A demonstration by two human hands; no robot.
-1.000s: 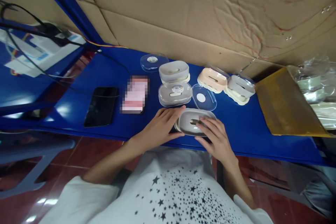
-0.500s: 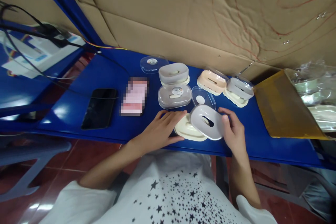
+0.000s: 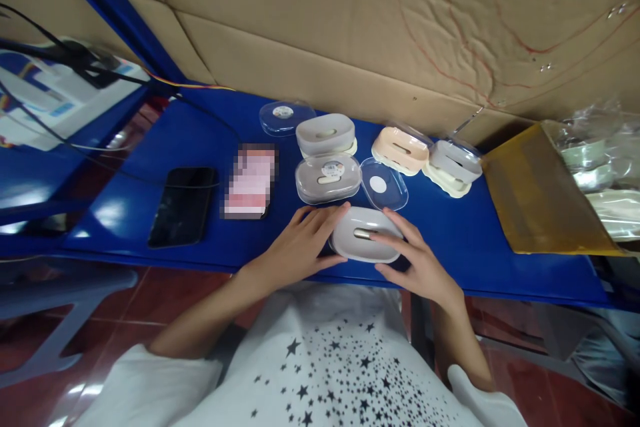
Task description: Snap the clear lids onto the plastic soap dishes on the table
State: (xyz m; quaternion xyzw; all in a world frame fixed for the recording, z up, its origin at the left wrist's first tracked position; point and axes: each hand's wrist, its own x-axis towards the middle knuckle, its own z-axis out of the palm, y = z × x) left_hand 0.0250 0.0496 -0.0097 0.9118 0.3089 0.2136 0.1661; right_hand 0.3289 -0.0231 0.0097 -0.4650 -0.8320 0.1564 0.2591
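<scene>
Near the table's front edge sits a grey oval soap dish [image 3: 367, 250] with a slot in its middle. Its grey tray covers the cream base, which is now almost hidden. My left hand [image 3: 305, 243] grips the dish's left end, thumb at the front and fingers at the back. On the right end, my right hand [image 3: 417, 257] holds the rim between thumb and fingers, one finger reaching over to the slot. Just behind lies a clear lid [image 3: 385, 185] with a round white sticker. To its left is a grey soap dish under a clear lid [image 3: 327, 180] with a printed label.
Farther back are another grey soap dish [image 3: 325, 135], a loose clear lid [image 3: 285, 119], a peach dish [image 3: 400, 150] and a grey one [image 3: 456, 160]. Two phones, one dark [image 3: 183, 207] and one blurred out [image 3: 250, 180], lie left. A cardboard box [image 3: 545, 200] with wrapped dishes stands right.
My right hand has moved left and lowered the tilted grey tray onto the cream base. The left hand stays at the left end. The view has shifted slightly.
</scene>
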